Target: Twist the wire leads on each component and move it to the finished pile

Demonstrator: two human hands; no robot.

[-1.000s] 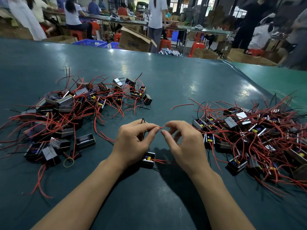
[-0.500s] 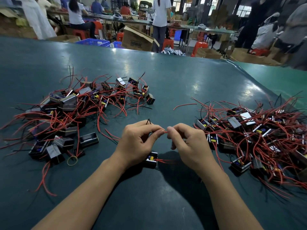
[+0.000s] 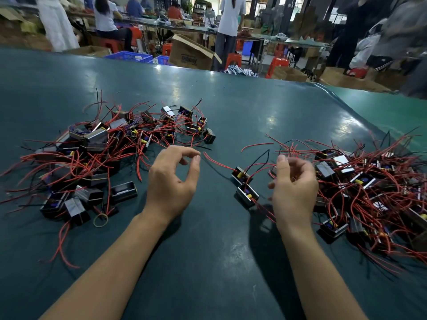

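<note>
Components [image 3: 244,184] with red and black leads lie on the dark green counter [image 3: 208,262] between my two hands, two small black units touching one another, one red lead trailing toward my left thumb. My left hand [image 3: 172,183] hangs above the counter, fingers loosely curved, thumb and forefinger apart, gripping nothing. My right hand [image 3: 294,188] hovers just right of the pair, blurred, fingers loosely curled; I cannot tell whether it holds a wire. A left pile [image 3: 97,158] and a right pile [image 3: 369,192] of wired units flank my forearms. A rubber band [image 3: 100,220] lies beside the left pile.
</note>
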